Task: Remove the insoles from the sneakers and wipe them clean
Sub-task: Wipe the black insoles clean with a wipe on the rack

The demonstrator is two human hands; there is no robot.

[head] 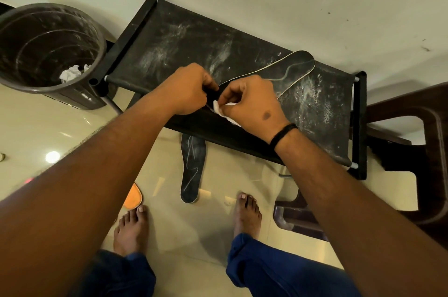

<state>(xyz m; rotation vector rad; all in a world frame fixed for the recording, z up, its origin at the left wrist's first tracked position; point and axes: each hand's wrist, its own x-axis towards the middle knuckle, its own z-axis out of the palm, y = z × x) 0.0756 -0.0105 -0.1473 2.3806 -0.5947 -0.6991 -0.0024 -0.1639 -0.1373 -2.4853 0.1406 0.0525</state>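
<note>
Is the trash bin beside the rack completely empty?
No, the trash bin holds crumpled white paper at its bottom.

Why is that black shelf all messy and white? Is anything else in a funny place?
The shoe rack shelf is smeared with white dust. A second insole lies on the floor, half under the rack, streaked white too.

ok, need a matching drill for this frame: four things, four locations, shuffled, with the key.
Things:
1. black insole with white edge
2. second dark insole
3. crumpled white paper
4. white wipe

Places:
A. inside the dark round bin
B. pinched in the right hand
C. on the tiled floor
D. on the dusty black rack shelf, end gripped by the left hand

Pairs: 1-D, 2-C, 3-A, 4-B
</note>
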